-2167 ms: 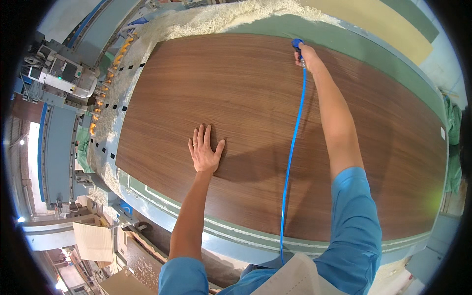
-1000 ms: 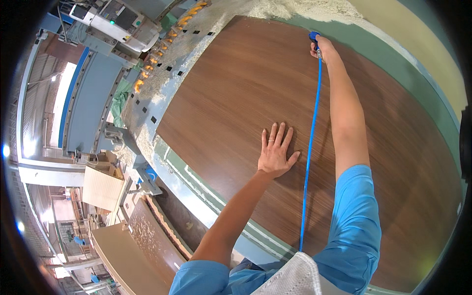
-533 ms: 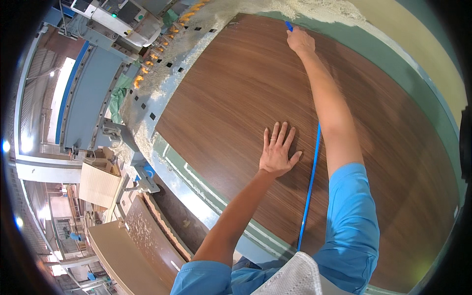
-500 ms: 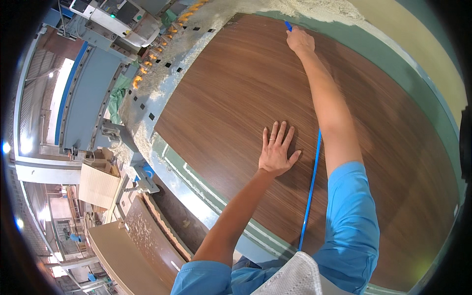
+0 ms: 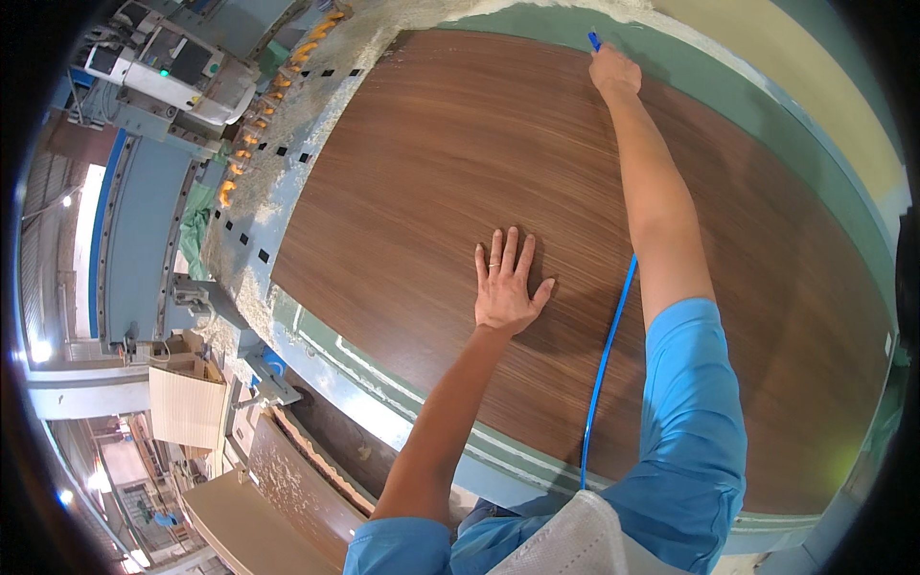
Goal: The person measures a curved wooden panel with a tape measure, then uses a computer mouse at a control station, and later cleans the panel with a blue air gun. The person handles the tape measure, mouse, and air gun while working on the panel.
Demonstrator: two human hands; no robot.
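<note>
A large brown wood-grain board (image 5: 431,182) lies flat in front of me. My left hand (image 5: 508,290) rests palm down on it with the fingers spread, a ring on one of them. Stretched out to the board's far edge, my right hand (image 5: 615,72) is closed round a blue air blow gun (image 5: 594,41). Only the tool's blue end shows past the fingers. A thin blue hose (image 5: 606,359) trails across the board from under my right forearm toward my body.
Green bed surface (image 5: 709,77) borders the board, with pale sawdust (image 5: 575,10) heaped beyond it. Orange fittings (image 5: 251,141) line the far left side, near a white and grey machine head (image 5: 177,67). Dusty panels (image 5: 302,489) lie at lower left.
My right hand has moved right along the board's far edge with the air blow gun. The left hand stays flat on the board. The whole view has shifted slightly.
</note>
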